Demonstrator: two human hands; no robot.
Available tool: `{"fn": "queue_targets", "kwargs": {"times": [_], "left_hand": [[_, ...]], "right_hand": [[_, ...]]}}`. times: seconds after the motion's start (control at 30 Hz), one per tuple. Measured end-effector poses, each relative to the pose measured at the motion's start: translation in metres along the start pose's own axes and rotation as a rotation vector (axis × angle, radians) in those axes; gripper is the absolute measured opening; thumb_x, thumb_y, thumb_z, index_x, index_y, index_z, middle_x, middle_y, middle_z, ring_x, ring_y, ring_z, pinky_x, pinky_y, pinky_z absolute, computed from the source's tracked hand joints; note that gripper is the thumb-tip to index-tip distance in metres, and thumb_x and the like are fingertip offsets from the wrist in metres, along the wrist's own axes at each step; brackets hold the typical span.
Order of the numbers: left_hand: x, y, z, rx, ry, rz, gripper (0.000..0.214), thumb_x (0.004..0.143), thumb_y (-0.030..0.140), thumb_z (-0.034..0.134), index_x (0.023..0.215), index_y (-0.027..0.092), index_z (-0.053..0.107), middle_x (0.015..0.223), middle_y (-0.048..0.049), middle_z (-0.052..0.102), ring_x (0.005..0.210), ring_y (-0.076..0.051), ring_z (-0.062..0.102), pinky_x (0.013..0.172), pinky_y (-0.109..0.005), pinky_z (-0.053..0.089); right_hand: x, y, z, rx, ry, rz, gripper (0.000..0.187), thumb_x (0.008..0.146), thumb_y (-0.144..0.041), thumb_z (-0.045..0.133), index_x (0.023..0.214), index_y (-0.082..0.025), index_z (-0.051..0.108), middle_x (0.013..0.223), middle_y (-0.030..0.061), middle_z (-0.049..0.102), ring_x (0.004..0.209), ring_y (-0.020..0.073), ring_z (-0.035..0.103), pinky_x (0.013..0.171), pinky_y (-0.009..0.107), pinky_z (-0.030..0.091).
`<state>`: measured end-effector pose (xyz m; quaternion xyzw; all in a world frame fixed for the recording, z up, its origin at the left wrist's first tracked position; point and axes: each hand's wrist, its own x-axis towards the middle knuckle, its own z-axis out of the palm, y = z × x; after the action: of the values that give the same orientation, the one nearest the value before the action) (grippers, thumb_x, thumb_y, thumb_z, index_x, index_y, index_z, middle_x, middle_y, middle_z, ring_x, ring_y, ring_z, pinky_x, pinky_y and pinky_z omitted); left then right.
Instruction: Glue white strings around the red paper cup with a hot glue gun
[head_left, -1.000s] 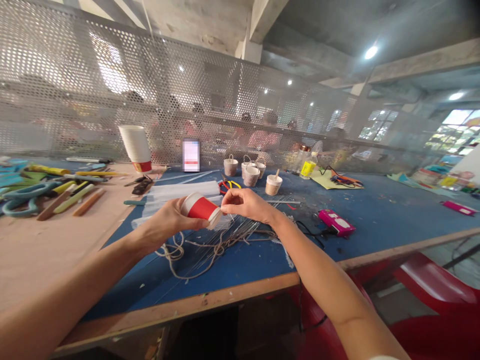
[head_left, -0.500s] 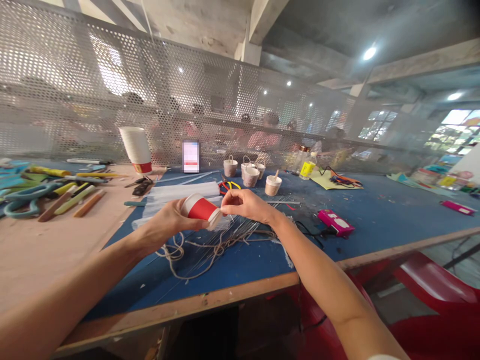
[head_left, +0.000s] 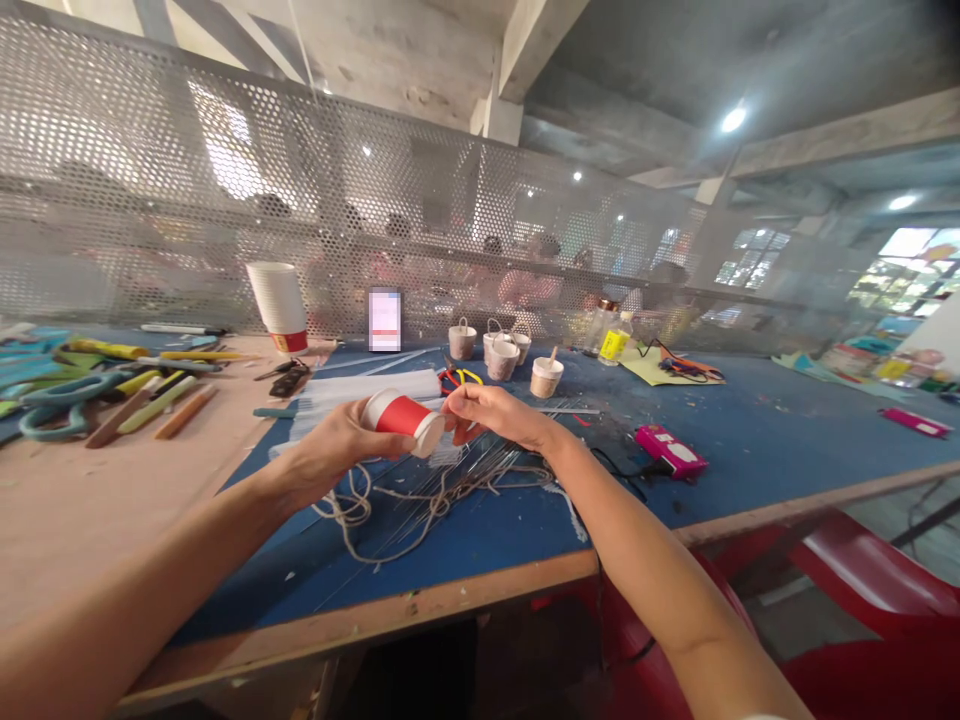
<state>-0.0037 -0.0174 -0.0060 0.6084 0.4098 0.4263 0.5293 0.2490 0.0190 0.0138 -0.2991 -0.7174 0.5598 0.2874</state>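
My left hand [head_left: 335,446] is wrapped round a red and white paper cup [head_left: 401,420], held on its side with the base pointing right. My right hand [head_left: 487,412] is pinched at the cup's base, fingers pressed together on something too small to make out. Both hands hover above the blue table top [head_left: 750,430]. Below them lie loose beige string [head_left: 367,510] and a bundle of thin wires [head_left: 450,480].
A stack of white paper cups [head_left: 277,305] stands at the back left. Scissors and coloured tools [head_left: 90,385] lie on the left. Small string-wrapped cups [head_left: 501,352], a yellow glue bottle [head_left: 615,340] and a pink device [head_left: 671,450] sit further back. Perforated metal screen [head_left: 225,200] behind.
The view has shifted slightly. The cup and both hands stay almost where they were, the right hand's fingers now closer under the cup's base.
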Motion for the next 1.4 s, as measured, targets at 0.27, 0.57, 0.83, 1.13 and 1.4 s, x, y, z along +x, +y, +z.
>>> {"fn": "queue_targets", "kwargs": {"times": [0.27, 0.57, 0.83, 1.13, 1.4], "left_hand": [[0.0, 0.008, 0.005, -0.051, 0.082, -0.029, 0.038, 0.058, 0.02, 0.092, 0.09, 0.017, 0.072, 0.075, 0.0018, 0.073, 0.065, -0.013, 0.062, 0.06, -0.022, 0.048], [0.005, 0.004, 0.0, -0.117, 0.276, -0.019, 0.043, 0.053, 0.015, 0.093, 0.091, 0.015, 0.073, 0.078, 0.0001, 0.076, 0.069, -0.014, 0.067, 0.065, -0.024, 0.055], [0.007, 0.004, -0.003, -0.164, 0.326, 0.033, 0.044, 0.052, 0.018, 0.095, 0.09, 0.016, 0.071, 0.081, 0.0003, 0.075, 0.07, -0.013, 0.067, 0.067, -0.023, 0.056], [0.002, 0.012, 0.001, -0.04, 0.405, 0.179, 0.042, 0.057, 0.032, 0.095, 0.085, 0.018, 0.068, 0.071, 0.003, 0.071, 0.063, -0.012, 0.061, 0.063, -0.023, 0.051], [0.003, 0.012, 0.0, 0.049, 0.456, 0.21, 0.048, 0.052, 0.033, 0.095, 0.087, 0.016, 0.068, 0.072, 0.0026, 0.069, 0.063, -0.014, 0.058, 0.061, -0.025, 0.049]], "right_hand": [[0.008, 0.015, -0.003, -0.21, 0.077, -0.048, 0.033, 0.079, -0.036, 0.085, 0.097, -0.018, 0.064, 0.086, -0.0005, 0.066, 0.068, 0.0112, 0.061, 0.071, 0.029, 0.055], [-0.003, 0.0, 0.015, -0.438, 0.224, -0.205, 0.021, 0.09, -0.039, 0.073, 0.098, -0.019, 0.073, 0.093, 0.0027, 0.073, 0.071, 0.0128, 0.059, 0.07, 0.029, 0.049], [-0.003, 0.003, 0.024, -0.744, 0.139, -0.335, 0.03, 0.099, -0.045, 0.062, 0.111, -0.022, 0.077, 0.113, 0.0081, 0.072, 0.096, 0.0194, 0.065, 0.09, 0.035, 0.05], [-0.007, -0.003, 0.004, -0.962, 0.505, -0.247, 0.038, 0.105, -0.048, 0.05, 0.095, -0.021, 0.075, 0.102, 0.0077, 0.072, 0.086, 0.0183, 0.065, 0.081, 0.03, 0.046], [-0.027, -0.003, -0.057, -1.245, 0.552, 0.371, 0.033, 0.101, -0.046, 0.053, 0.098, -0.022, 0.075, 0.102, 0.0099, 0.078, 0.099, 0.0256, 0.071, 0.081, 0.03, 0.047]]}}
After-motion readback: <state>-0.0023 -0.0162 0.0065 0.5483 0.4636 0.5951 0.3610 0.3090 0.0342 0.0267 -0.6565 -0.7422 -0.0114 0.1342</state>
